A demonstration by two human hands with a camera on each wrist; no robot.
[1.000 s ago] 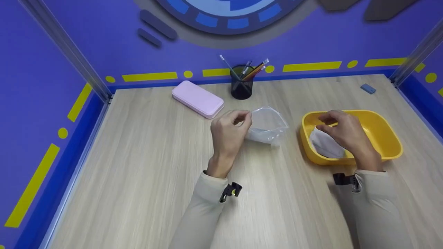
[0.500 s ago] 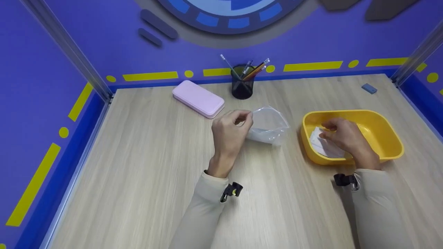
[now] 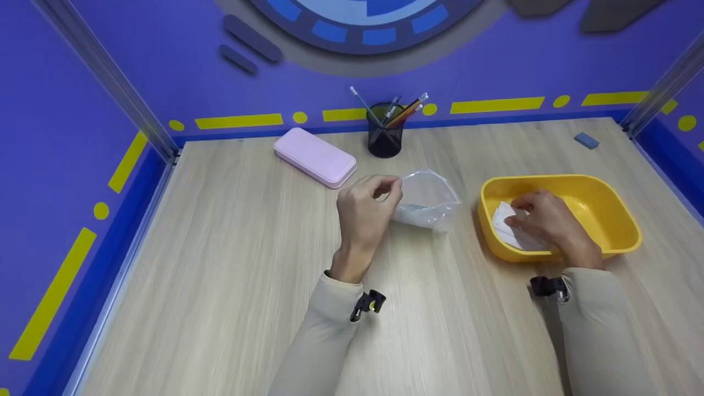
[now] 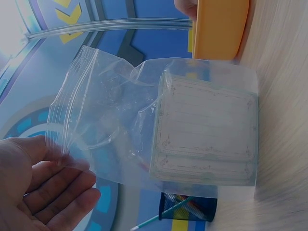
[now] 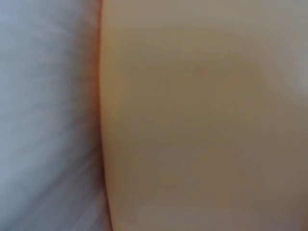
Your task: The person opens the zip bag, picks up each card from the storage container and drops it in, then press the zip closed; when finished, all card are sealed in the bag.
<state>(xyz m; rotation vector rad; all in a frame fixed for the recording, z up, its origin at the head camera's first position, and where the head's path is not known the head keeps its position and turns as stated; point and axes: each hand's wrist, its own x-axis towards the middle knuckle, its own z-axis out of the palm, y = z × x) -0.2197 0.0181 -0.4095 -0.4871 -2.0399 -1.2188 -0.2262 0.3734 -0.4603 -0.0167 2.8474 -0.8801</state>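
My left hand pinches the top edge of a clear zip bag between thumb and forefinger. In the left wrist view its other fingers are loosely bent below the bag's zip strip. Pale rectangular sheets with printed borders sit at the bottom of the bag. My right hand reaches into a yellow tub. Its thumb and forefinger stand apart at a white, paper-like piece on the tub's left side; the hand covers part of that piece. The right wrist view is filled by the tub's blurred wall.
Behind the bag stands a black mesh pen cup with several pencils. A pink pencil case lies to its left. Far right on the table is a small blue-grey block. Blue panels border the table.
My right hand has come down into the tub toward the white piece, which looks flatter and brighter than before. The left hand and the bag have hardly moved.
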